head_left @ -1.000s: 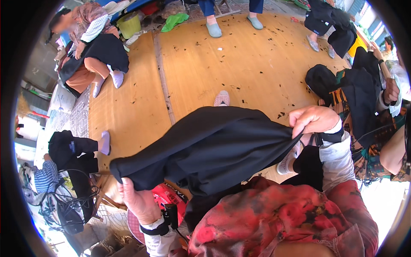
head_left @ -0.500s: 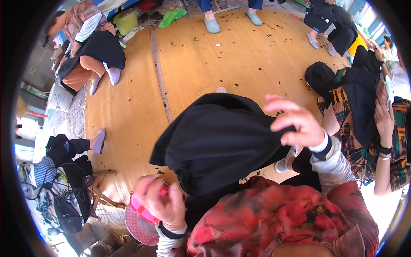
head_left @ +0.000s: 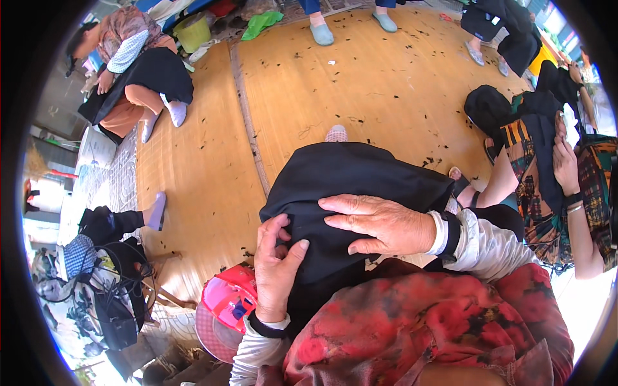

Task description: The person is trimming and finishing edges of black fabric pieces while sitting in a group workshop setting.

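Note:
A piece of black cloth (head_left: 360,170) is draped over my lap and knees, smooth on top and hanging in folds toward me. My right hand (head_left: 386,225) rests on it, fingers stretched out and a little apart. At the cloth's left edge is my left hand (head_left: 275,267), its fingers slightly bent and the thumb standing away from them. Neither hand visibly grips the fabric. Just left of my left wrist sits a pink cap (head_left: 228,299) with a checked brim. A checked shoe tip (head_left: 336,133) pokes out beyond the cloth.
Dark scraps lie scattered over the tan floor sheet (head_left: 199,128). Close on my right, a person (head_left: 547,186) in patterned clothes handles black cloth. Another person (head_left: 138,71) sits far left with black cloth. Left of me are a wooden stool (head_left: 170,296) and a black bag (head_left: 116,321).
Both hands have come down onto the black cloth and closer together; before, they were raised and wide apart. The cloth now lies flatter and has shifted to the right.

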The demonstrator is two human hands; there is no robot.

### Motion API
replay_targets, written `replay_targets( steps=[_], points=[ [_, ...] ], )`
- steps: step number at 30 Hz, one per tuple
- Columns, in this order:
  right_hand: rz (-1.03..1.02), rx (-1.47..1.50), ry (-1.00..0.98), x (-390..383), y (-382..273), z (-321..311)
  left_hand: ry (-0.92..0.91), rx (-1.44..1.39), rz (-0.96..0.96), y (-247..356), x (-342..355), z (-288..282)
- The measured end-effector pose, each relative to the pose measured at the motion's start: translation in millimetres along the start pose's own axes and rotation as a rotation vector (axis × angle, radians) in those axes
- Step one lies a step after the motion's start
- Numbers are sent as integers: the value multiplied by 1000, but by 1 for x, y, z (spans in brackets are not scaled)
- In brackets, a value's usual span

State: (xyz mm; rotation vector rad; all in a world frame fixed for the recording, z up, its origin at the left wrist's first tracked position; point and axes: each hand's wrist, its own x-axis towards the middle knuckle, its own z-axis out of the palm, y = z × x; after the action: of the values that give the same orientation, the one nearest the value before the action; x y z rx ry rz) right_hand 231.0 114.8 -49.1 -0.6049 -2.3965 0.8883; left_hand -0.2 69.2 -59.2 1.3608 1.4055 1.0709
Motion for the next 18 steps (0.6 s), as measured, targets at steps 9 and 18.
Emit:
replay_targets(
  steps=[9,18],
  points=[
    [35,114,-69,7,9,-14,86,-230,90,-6,12,1],
    [15,133,-62,1,8,-15,627,-438,-190,-43,35,-121]
  ],
)
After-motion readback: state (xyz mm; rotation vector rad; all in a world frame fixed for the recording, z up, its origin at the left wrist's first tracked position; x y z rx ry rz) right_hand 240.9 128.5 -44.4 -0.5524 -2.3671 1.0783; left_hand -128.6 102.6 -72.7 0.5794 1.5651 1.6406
